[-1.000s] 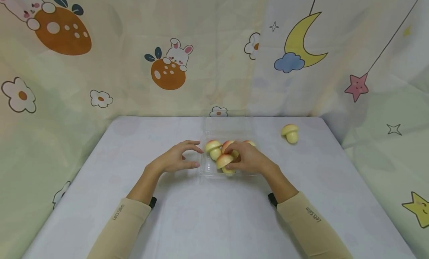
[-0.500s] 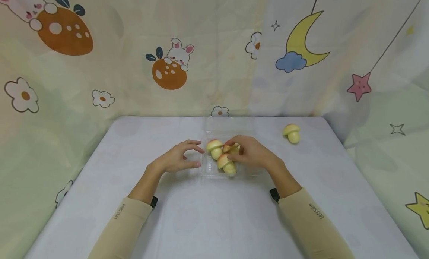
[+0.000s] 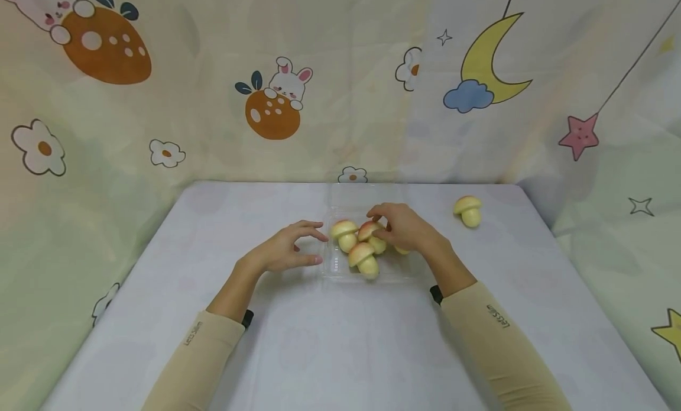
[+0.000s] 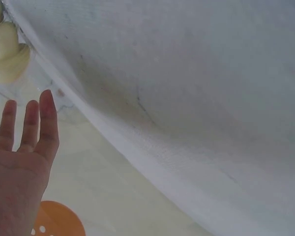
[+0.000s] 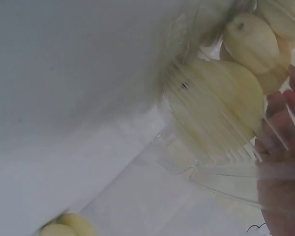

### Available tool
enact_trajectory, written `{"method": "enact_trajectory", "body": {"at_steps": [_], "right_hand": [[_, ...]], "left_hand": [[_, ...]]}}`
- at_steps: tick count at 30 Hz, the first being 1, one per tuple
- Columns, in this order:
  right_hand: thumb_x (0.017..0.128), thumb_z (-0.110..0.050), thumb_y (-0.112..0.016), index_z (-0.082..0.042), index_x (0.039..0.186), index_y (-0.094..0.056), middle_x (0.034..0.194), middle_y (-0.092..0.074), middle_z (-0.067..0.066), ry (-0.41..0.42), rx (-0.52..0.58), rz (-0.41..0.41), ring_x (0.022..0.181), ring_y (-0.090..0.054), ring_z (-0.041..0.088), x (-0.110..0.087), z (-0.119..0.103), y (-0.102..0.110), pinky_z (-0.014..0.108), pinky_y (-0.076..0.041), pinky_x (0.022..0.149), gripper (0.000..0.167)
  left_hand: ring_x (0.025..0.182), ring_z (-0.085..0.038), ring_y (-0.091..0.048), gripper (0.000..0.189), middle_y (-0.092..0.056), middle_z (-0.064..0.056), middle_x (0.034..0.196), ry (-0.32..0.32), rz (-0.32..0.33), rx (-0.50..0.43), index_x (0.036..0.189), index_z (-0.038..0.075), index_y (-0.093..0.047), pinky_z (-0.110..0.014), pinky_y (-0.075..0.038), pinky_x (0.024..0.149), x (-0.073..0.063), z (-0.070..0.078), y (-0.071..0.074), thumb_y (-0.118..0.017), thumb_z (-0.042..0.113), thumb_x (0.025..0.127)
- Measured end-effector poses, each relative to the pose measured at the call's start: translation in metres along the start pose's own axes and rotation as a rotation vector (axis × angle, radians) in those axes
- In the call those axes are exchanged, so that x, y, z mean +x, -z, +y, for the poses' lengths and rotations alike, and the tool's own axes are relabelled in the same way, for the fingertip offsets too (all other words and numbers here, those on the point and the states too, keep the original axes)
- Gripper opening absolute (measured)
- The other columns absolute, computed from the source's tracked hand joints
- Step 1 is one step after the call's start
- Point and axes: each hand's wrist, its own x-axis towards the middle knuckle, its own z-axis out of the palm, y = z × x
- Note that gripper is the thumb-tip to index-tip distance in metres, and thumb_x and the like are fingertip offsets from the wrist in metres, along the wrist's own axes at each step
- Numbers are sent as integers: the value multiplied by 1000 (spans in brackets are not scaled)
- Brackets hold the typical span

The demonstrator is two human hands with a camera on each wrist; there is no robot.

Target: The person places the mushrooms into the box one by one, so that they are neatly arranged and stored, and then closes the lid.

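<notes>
A clear plastic clamshell box (image 3: pixel 391 272) lies with its lid folded back, holding several toy mushrooms with red-tinged yellow caps. Inside are a left mushroom (image 3: pixel 344 236), a front mushroom (image 3: pixel 365 261), a middle mushroom (image 3: pixel 369 231) and a right mushroom (image 3: pixel 401 251), the last mostly hidden by my hand. My right hand (image 3: pixel 407 226) hovers over the back right of the box, fingers loosely bent, nothing visibly gripped. Beside the box's left wall, my left hand (image 3: pixel 284 247) has its fingers spread and holds nothing. The left wrist view shows those fingers (image 4: pixel 48 123) extended near a mushroom (image 4: pixel 7 56).
Another mushroom (image 3: pixel 469 212) lies outside the box, at the table's back right. The box's transparent lid (image 3: pixel 353 196) reaches the back edge of the white-covered table (image 3: pixel 314 352). Behind it hangs a printed cloth (image 3: pixel 351 74).
My right hand has let go of the front mushroom and moved back over the box. The front mushroom's stem now shows fully. My left hand stays almost where it was.
</notes>
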Motion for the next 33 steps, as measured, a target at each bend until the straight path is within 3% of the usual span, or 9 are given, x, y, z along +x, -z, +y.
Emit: {"method": "enact_trajectory", "body": {"at_steps": [5, 10, 15, 21, 26, 30, 33], "right_hand": [[95, -10, -70, -3, 129, -66, 119, -71, 10, 14, -11, 27, 77, -63, 17, 2, 3, 0, 37, -55, 78, 35], [95, -10, -70, -7, 126, -70, 123, -71, 8, 32, -45, 18, 93, -66, 25, 0, 3, -1, 42, -54, 84, 31], [95, -11, -71, -8, 118, -74, 116, -72, 7, 75, -99, 32, 102, -67, 29, 1, 6, -4, 44, -54, 90, 24], [93, -11, -73, -6, 123, -71, 122, -71, 9, 48, -70, 24, 109, -69, 31, -1, 9, 0, 46, -55, 94, 30], [97, -18, -72, -5, 133, -64, 129, -65, 10, 54, -39, 85, 94, -67, 27, -12, 20, 13, 44, -56, 85, 39], [101, -24, -68, -6, 134, -62, 127, -64, 12, 75, -88, 166, 76, -54, 21, -22, 36, 23, 39, -50, 74, 38], [101, -24, -67, -6, 134, -61, 126, -63, 13, 64, -96, 188, 71, -50, 19, -30, 42, 30, 37, -47, 71, 38]], "left_hand": [[150, -26, -35, 49, -37, 4, 163, 13, 0, -2, 135, 21, -66, -52, -52, 103, -1, 1, 2, -79, 39, 92], [150, -27, -34, 49, -36, 2, 164, 12, -7, -2, 136, 21, -66, -52, -52, 103, -2, 0, 2, -78, 38, 92], [150, -27, -34, 49, -36, 1, 164, 11, -10, 2, 136, 21, -66, -51, -52, 102, -3, -1, 0, -78, 39, 92], [150, -27, -34, 49, -36, 3, 164, 7, -2, 6, 136, 21, -66, -51, -52, 102, -3, -2, -1, -78, 40, 92], [150, -26, -34, 50, -36, 3, 164, -4, -4, 6, 136, 22, -65, -51, -52, 103, -1, -1, 0, -77, 41, 92], [151, -25, -33, 49, -36, 3, 164, -3, -8, 2, 136, 22, -65, -52, -52, 103, -1, 0, 1, -78, 40, 92], [151, -26, -33, 49, -36, 1, 164, 3, -11, 1, 136, 21, -65, -52, -52, 103, -2, 0, 2, -78, 39, 92]]}}
